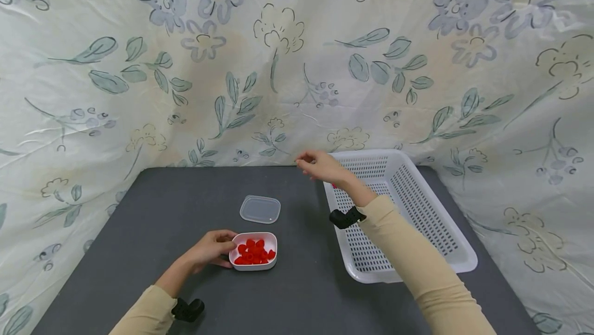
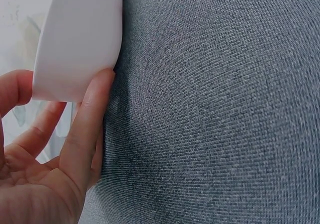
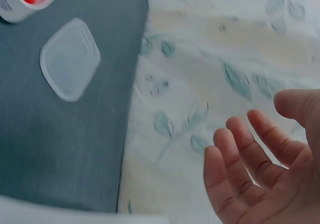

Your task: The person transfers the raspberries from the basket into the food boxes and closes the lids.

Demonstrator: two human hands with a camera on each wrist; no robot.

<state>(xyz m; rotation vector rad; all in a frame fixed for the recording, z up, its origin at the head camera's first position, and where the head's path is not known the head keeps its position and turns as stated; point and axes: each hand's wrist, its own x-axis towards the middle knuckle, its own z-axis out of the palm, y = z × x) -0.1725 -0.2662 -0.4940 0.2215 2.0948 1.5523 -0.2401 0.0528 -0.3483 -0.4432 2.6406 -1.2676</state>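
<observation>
My left hand grips the left end of a small white plastic container, which rests on the dark table. In the left wrist view, the fingers press against the container's white wall. Inside it lie several small red pieces, too small to identify. My right hand is raised over the far left edge of a white perforated basket. Its fingers are loosely bent and hold nothing in the right wrist view. A bit of red shows in the basket beside the right forearm, which hides part of the basket.
A translucent lid lies flat on the dark grey table, behind the container. The basket takes up the table's right side. A flowered curtain hangs behind the table and along both sides.
</observation>
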